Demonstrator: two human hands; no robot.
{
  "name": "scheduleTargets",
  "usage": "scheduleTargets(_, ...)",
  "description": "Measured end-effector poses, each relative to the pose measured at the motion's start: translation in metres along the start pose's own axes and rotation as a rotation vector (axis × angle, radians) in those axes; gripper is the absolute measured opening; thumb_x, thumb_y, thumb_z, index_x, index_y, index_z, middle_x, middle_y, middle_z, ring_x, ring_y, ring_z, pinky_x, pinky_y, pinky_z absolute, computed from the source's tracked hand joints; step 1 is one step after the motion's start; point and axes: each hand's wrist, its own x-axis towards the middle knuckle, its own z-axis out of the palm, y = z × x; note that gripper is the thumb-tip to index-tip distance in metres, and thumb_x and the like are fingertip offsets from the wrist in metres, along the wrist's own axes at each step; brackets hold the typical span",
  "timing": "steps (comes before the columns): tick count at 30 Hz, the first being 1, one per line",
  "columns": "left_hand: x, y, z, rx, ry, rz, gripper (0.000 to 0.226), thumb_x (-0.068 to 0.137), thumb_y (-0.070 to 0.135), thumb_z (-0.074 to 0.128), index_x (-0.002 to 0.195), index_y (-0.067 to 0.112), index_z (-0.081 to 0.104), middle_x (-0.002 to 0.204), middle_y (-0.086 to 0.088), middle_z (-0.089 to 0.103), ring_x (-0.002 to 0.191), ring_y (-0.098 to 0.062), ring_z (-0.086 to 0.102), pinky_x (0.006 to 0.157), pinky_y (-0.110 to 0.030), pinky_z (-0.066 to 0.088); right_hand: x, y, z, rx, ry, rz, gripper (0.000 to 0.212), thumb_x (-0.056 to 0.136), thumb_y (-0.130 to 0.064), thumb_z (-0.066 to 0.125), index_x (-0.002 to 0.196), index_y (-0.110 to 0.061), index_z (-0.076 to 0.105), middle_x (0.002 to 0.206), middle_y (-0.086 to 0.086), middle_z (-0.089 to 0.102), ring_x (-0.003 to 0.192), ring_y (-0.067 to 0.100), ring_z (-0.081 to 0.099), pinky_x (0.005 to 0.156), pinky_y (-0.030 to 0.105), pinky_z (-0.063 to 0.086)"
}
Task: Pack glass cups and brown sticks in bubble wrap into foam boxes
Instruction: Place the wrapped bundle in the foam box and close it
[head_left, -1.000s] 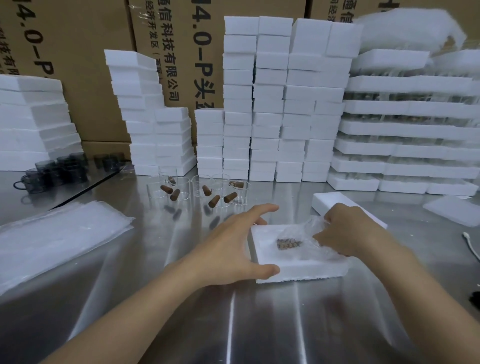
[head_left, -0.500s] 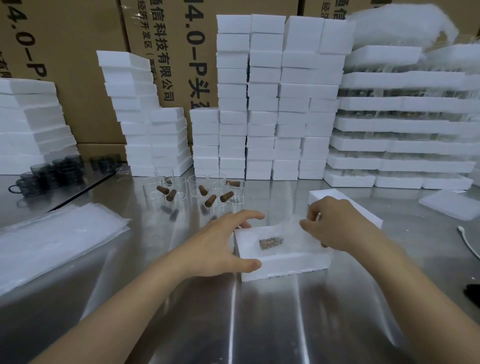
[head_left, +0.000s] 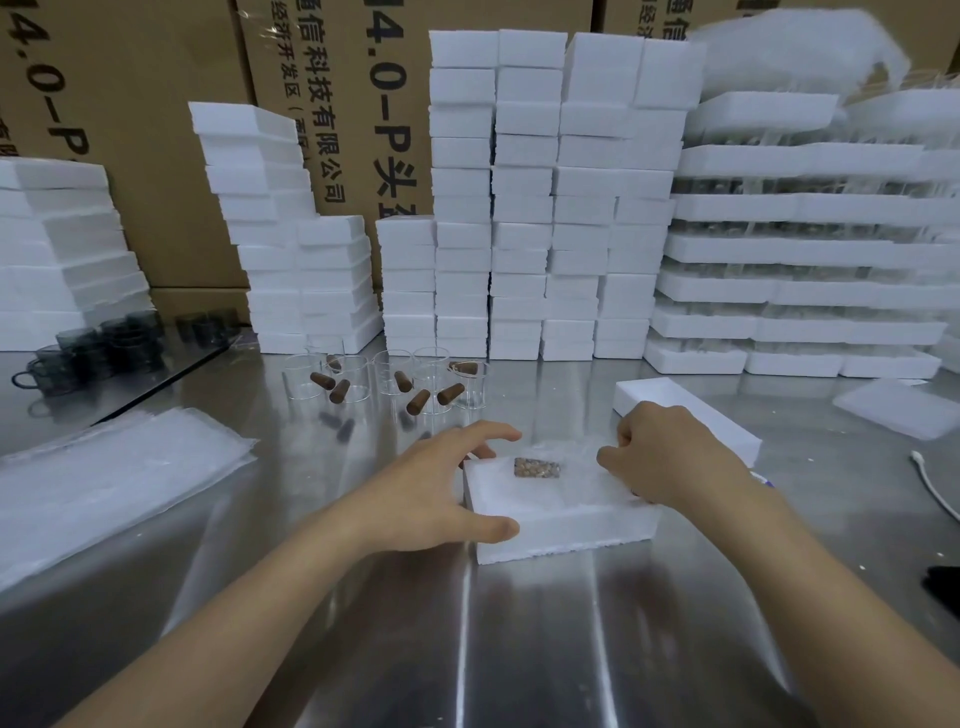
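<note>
A white foam box (head_left: 563, 527) lies on the steel table in front of me. Inside it sits a bubble-wrap bundle (head_left: 576, 480) with a brown stick (head_left: 536, 468) showing through the wrap. My left hand (head_left: 441, 491) grips the box's left end, thumb on the front edge and fingers over the back corner. On the right of the bundle, my right hand (head_left: 670, 460) holds the wrap with curled fingers. Further back stand several clear glass cups (head_left: 387, 382) with brown sticks (head_left: 449, 393) leaning in them.
A foam lid (head_left: 727, 434) lies just behind my right hand. A pile of bubble-wrap sheets (head_left: 104, 486) covers the left. Dark glass mugs (head_left: 93, 348) stand far left. Tall foam box stacks (head_left: 524, 208) wall the back. A flat foam piece (head_left: 904, 410) and a white cable (head_left: 935, 491) are at right.
The loose bubble wrap that stood up above the box now lies flatter inside it under my right hand. My left hand has kept its hold on the box's left end.
</note>
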Motion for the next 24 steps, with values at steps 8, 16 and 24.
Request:
scheduleTargets(8, 0.001, -0.005, -0.004, 0.005, 0.059, -0.027, 0.084, 0.072, 0.065, 0.082, 0.142, 0.072, 0.036, 0.135, 0.024, 0.054, 0.125, 0.009, 0.051, 0.104, -0.026, 0.043, 0.025, 0.037, -0.004, 0.052, 0.237, -0.001, 0.029, 0.095, -0.058, 0.056, 0.101, -0.032, 0.066, 0.105, -0.008, 0.069, 0.081, 0.016, 0.062, 0.074, 0.036, 0.052)
scheduleTargets(16, 0.000, -0.009, -0.007, 0.214, 0.186, -0.085, 0.097, 0.073, 0.051, 0.060, 0.158, 0.064, 0.014, 0.170, 0.023, 0.029, 0.159, -0.009, 0.019, 0.122, -0.045, 0.029, 0.038, 0.069, 0.017, -0.125, 0.116, 0.116, 0.049, 0.098, -0.037, 0.058, 0.146, -0.033, 0.048, 0.136, 0.000, 0.061, 0.121, 0.027, 0.059, 0.091, 0.039, 0.046)
scheduleTargets(24, 0.004, -0.005, 0.003, 0.121, 0.433, 0.058, 0.082, 0.093, 0.066, 0.066, 0.160, 0.063, 0.018, 0.160, 0.036, 0.032, 0.144, 0.009, 0.028, 0.118, -0.033, 0.032, 0.022, 0.035, -0.004, 0.445, 0.490, -0.265, 0.021, 0.100, -0.026, 0.059, 0.117, -0.037, 0.063, 0.105, -0.013, 0.070, 0.078, 0.009, 0.061, 0.068, 0.032, 0.049)
